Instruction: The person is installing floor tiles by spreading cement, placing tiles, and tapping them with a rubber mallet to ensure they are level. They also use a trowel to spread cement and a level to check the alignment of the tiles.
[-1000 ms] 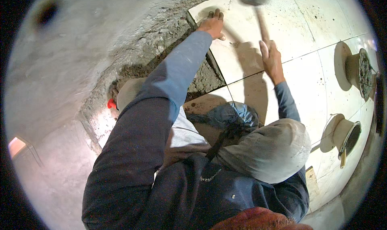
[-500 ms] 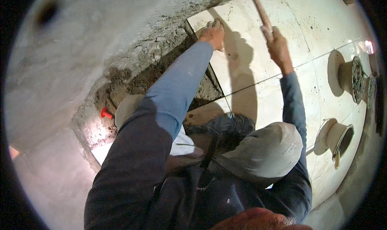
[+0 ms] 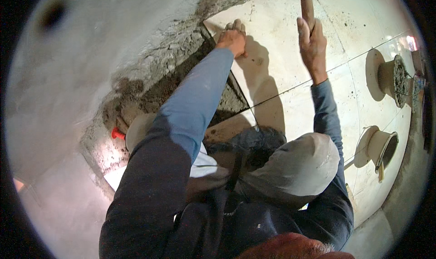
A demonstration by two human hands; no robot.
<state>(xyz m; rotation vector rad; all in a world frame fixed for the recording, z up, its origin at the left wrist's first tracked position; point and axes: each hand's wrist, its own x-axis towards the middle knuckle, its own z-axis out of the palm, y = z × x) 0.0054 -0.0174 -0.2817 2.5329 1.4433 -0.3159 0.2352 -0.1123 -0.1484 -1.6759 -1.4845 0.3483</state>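
Observation:
My left hand lies on a large cream floor tile, close to the tile's left edge, with its fingers stretched out. To the right, my right hand is wrapped round the wooden handle of a hammer, held above the tiles. The hammer's head is out of the picture at the top. Beside the tile's left edge, under my left arm, lies a bed of dark, rough mortar without a tile over it.
Two buckets stand on the tiles at the right: one with grey crusted stuff, one with a handle sticking out. A red plastic piece lies by a pale container at the left. A grey plastered wall runs along the left.
The hammer has swung from leaning left to nearly upright, and its head has gone out of view. My left hand stays on the tile. The whole view has shifted slightly.

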